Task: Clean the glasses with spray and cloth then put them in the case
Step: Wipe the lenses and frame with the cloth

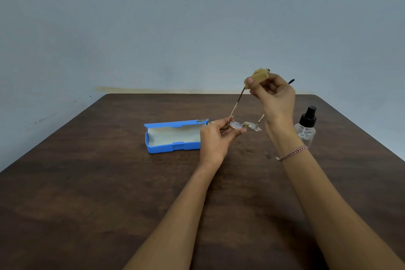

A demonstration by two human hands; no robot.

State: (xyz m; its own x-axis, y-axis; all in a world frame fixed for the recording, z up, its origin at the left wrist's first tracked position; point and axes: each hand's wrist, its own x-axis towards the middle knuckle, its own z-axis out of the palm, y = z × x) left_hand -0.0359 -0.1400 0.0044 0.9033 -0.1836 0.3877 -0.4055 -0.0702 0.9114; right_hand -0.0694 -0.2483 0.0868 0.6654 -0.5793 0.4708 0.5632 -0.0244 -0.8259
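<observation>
1. The right hand [274,96] is raised. Its thumb and fingers pinch a small folded tan cloth [257,75] round the upper end of one temple arm.
2. The left hand [219,136] grips the glasses [247,125] by the front frame, low above the counter [109,182], with both temples swung open.
3. Wiping appears to be under way and has reached the arms. I cannot tell whether the lenses have been sprayed or cleaned. Folding and casing are yet to come.
4. The glasses are thin gold-coloured wire with round clear lenses and dark temple tips, and they look light and easy to bend.
5. The cloth looks soft and matte.
6. The case [166,148], hard blue plastic with a pale lining, lies open just left of the left hand.
7. The spray bottle [306,125], clear with a black pump, stands to the right on the dark wood-grain counter.
</observation>
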